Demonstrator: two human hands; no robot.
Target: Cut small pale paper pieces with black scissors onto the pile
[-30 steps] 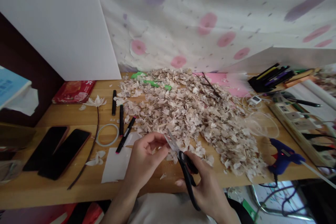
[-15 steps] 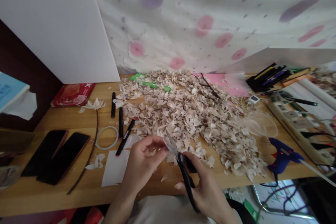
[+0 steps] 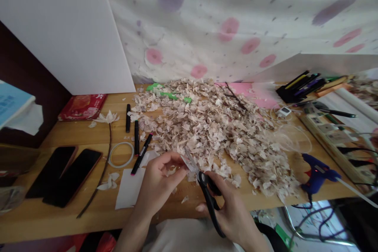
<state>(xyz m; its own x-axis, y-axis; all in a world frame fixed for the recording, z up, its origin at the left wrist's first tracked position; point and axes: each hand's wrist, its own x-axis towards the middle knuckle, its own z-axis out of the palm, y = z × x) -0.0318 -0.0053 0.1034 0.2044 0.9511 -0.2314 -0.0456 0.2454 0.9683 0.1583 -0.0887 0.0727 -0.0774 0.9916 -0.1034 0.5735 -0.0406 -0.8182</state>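
A large heap of pale, brown-flecked petal-like scraps (image 3: 218,134) covers the middle of the wooden desk (image 3: 73,134). At its near edge, my right hand (image 3: 230,208) grips black-handled scissors (image 3: 210,201), with the steel blades (image 3: 189,161) pointing up and left. My left hand (image 3: 161,183) sits just left of the blades, its curled fingers pinching a small pale scrap (image 3: 171,171). The scrap lies close to the blade tips, though contact is hard to tell. A white paper sheet (image 3: 129,189) lies beside my left hand.
Several black markers (image 3: 141,153) and a white ring (image 3: 120,155) lie left of the heap, near a white flower on a dark stem (image 3: 108,117). Two phones (image 3: 72,177) rest further left. A blue glue gun (image 3: 317,175) and a power strip (image 3: 332,136) are on the right.
My hands and the scissors have shifted only slightly, with the blades turning a little further left. The view has drifted slightly.
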